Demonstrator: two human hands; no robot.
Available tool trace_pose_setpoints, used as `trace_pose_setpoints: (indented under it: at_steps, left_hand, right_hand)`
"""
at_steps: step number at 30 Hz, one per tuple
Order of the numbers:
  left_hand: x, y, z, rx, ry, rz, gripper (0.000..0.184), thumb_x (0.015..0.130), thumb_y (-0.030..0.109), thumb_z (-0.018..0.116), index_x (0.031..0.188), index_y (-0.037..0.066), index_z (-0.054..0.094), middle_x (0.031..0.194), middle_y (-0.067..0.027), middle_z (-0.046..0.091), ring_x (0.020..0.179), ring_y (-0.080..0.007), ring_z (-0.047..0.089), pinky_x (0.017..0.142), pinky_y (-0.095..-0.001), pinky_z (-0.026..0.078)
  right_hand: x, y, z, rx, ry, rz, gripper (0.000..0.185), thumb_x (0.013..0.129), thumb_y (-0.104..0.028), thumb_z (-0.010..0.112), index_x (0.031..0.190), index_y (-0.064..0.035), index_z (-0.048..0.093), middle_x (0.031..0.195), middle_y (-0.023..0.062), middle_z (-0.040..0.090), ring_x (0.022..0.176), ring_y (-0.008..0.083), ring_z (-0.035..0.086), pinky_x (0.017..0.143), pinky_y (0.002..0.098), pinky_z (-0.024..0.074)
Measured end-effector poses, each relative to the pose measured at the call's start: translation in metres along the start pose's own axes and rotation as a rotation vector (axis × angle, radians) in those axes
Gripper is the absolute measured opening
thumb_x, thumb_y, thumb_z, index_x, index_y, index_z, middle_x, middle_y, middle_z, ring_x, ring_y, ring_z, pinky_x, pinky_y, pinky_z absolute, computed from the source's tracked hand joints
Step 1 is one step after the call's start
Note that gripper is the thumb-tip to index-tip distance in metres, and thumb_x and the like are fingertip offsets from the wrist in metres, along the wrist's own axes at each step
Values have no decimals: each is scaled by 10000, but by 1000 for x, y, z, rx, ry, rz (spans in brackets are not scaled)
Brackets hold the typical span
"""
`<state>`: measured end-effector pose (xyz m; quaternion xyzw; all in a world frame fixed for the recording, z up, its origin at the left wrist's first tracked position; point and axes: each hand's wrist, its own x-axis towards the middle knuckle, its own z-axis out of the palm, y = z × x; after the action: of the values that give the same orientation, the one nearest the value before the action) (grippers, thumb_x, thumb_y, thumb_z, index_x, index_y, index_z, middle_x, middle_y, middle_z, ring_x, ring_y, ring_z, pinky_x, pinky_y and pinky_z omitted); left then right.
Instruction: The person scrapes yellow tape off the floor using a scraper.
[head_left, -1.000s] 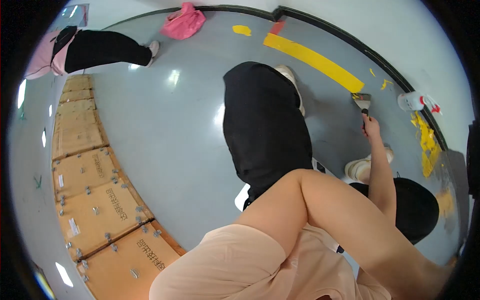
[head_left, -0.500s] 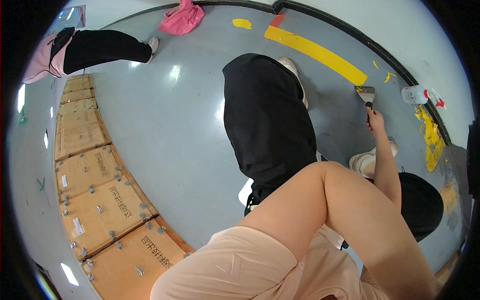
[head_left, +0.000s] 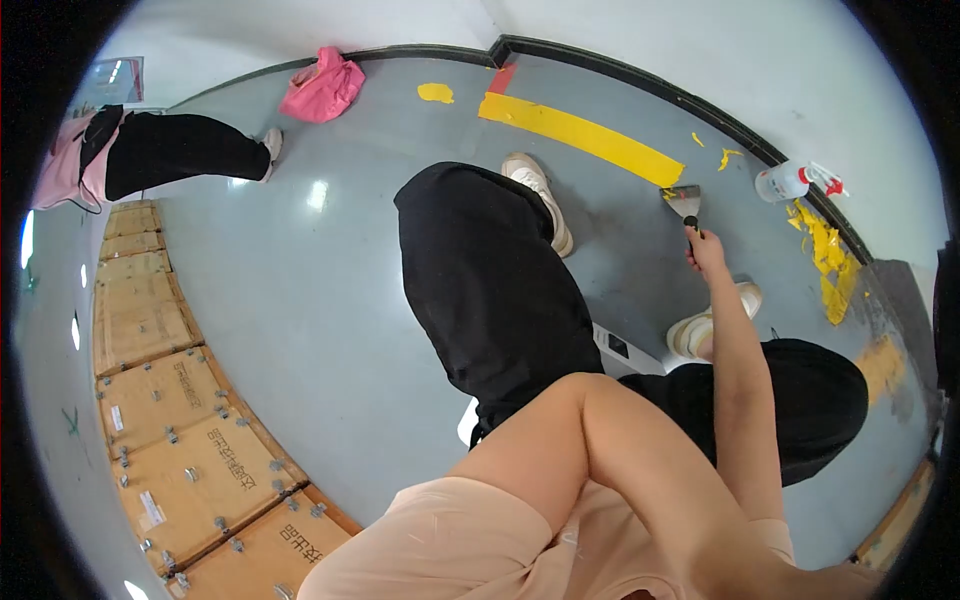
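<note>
Some crates (head_left: pixel 196 472) show "出品"; the right grip (head_left: pixel 707 253) clasps a scraper (head_left: pixel 684 203), left grip I cannot tell.

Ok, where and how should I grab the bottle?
I'd grip the bottle around its body, below the spray head, coming from the open floor side: the body looks plain and broad, and the black skirting runs close behind.

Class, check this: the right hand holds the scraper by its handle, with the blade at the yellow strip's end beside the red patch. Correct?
Wrong end: the head view shows the blade at the opposite end of the yellow strip, away from the red patch. The right hand holds the scraper by its handle.
</note>
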<state>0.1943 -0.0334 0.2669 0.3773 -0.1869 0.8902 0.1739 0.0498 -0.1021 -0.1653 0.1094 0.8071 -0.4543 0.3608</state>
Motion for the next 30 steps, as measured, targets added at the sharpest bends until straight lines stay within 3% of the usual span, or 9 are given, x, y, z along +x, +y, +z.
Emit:
trace_pose_setpoints:
  at_steps: [16,18,21,22,24,26,30]
  left_hand:
    - [-7,15,-7,25,137,-44,290,911,432,453,864,149,494,715,19,491,578,-99,482,488,-244,386]
    - [1,25,-12,-24,280,-29,294,912,438,451,860,152,494,709,22,489,572,-97,481,483,-243,385]
    - [10,58,-24,-64,691,69,299,913,446,449,853,157,494,700,26,487,562,-94,478,476,-242,383]
    - [9,70,-29,-18,789,97,300,914,448,448,850,159,494,697,27,487,559,-93,478,474,-241,382]
    - [5,110,-46,99,904,169,319,911,466,436,860,159,505,766,24,534,653,-79,498,573,-242,400]
    - [-10,135,-64,207,894,256,313,929,413,427,885,120,528,846,-16,553,742,-137,516,659,-291,412]
    - [-24,156,-86,341,901,299,332,929,397,422,917,84,535,889,-64,551,787,-183,509,723,-331,413]
  right_hand:
    - [4,5,1,-29,7,-3,342,862,-369,551,864,-28,539,584,41,518,420,125,480,360,277,354]
    - [6,6,1,-49,20,-7,368,856,-384,553,882,-17,553,596,47,531,457,145,512,392,291,381]
    - [10,17,2,-69,47,-48,433,836,-432,564,949,-16,590,622,79,573,526,185,554,494,340,442]
    - [18,24,5,-100,65,-35,438,826,-433,582,1001,-31,580,613,55,540,481,136,505,421,299,419]
    - [13,21,3,-123,64,-36,422,837,-430,562,941,-21,578,671,98,612,524,158,582,450,305,468]
    - [-6,-1,-3,-103,29,54,412,824,-412,574,946,-19,586,779,125,640,635,209,629,548,351,502]
    - [-8,-2,-7,-76,27,96,411,826,-409,571,946,-16,588,793,133,639,658,221,629,567,357,501]
